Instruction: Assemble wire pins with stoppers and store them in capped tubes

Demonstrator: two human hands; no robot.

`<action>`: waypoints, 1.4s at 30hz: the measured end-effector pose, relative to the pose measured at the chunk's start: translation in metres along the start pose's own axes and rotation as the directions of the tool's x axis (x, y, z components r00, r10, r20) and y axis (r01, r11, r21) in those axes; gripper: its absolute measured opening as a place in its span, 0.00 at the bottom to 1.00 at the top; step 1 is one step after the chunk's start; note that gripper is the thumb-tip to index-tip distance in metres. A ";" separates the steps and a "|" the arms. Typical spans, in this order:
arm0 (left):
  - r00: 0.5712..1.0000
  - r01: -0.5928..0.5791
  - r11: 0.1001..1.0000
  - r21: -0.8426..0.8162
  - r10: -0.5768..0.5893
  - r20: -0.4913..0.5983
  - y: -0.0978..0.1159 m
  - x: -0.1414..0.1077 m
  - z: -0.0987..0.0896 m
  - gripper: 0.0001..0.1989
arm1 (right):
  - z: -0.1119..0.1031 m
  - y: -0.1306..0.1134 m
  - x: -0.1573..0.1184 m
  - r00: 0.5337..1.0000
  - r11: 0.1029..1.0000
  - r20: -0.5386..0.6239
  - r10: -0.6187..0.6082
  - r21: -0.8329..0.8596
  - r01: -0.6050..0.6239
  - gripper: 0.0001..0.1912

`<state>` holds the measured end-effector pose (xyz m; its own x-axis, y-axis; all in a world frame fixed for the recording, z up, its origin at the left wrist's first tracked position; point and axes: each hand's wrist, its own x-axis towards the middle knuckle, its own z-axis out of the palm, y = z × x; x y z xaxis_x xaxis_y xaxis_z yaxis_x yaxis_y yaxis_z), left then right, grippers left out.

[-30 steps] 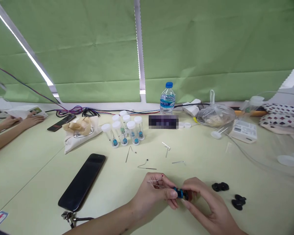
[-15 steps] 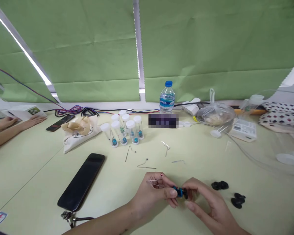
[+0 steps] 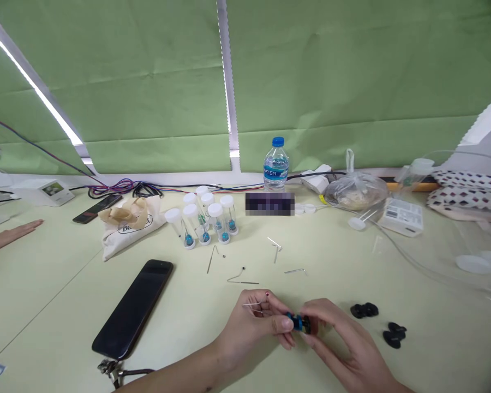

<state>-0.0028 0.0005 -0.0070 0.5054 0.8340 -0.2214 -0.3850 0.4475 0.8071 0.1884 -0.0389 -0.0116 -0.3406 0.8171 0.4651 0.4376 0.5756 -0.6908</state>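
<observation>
I see open lane on tabletop (image 3: 192, 300) between large phone (image 3: 133, 308) and left hand (image 3: 256, 322). Ahead of hands, bent metal rods (image 3: 249, 283) lie flat; I could pass above. Farther out, standing capped tubes (image 3: 224, 224) block left-hand route, water bottle (image 3: 275, 166) bars centre. Just beside right hand (image 3: 347, 341), black pieces (image 3: 370, 309) crowd path; beyond, thin cable (image 3: 394, 246) crosses before white box (image 3: 401, 216).

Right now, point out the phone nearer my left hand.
The front phone, by the metal fitting, is nearer your left hand; the other phone lies farther back, near the bundled cables.
</observation>
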 end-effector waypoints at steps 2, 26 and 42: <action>1.000 -0.003 1.000 0.016 0.003 -0.001 0.001 0.000 0.000 0.12 | 0.000 0.001 0.000 0.999 0.999 -0.007 0.036 -0.028 -0.036 0.13; 1.000 0.019 1.000 0.002 -0.019 -0.006 0.003 0.001 0.002 0.15 | -0.002 0.002 -0.004 0.990 0.991 0.043 0.136 -0.006 -0.136 0.06; 0.999 0.027 1.000 0.004 -0.027 0.033 0.001 0.000 0.001 0.13 | -0.002 -0.003 0.001 0.999 0.998 -0.007 0.051 -0.021 -0.051 0.11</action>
<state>-0.0025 0.0001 -0.0057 0.5407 0.8106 -0.2249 -0.3685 0.4685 0.8029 0.1882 -0.0398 -0.0082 -0.3122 0.8456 0.4330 0.4721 0.5336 -0.7017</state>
